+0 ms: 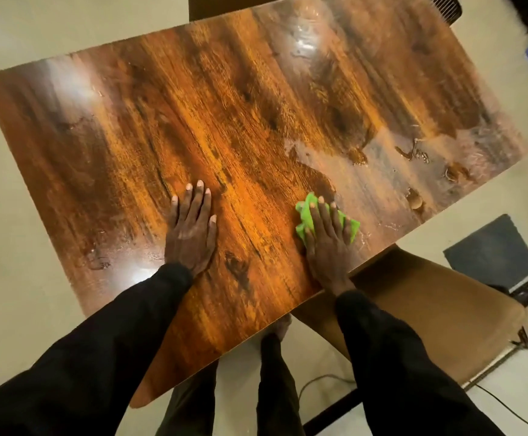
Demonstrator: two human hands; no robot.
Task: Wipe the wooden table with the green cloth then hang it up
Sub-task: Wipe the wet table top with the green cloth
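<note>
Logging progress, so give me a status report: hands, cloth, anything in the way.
Left hand flat on wooden table, holding nothing. Right hand pressing green cloth near table edge. Wet patches beyond cloth; brown chair alongside.

Glossy, smooth wood-grain finish on the wooden table [240, 114], shinier still at the wet smears [366, 171]. Soft, matt, crumpled fabric in the green cloth [302, 217]. Matt black cloth on the sleeves [398, 357]. Matt tan covering on the chair seat [438, 313].

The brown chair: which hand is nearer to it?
Right. The right hand presses the green cloth at the table edge beside the chair; the left hand lies flat further left.
</note>
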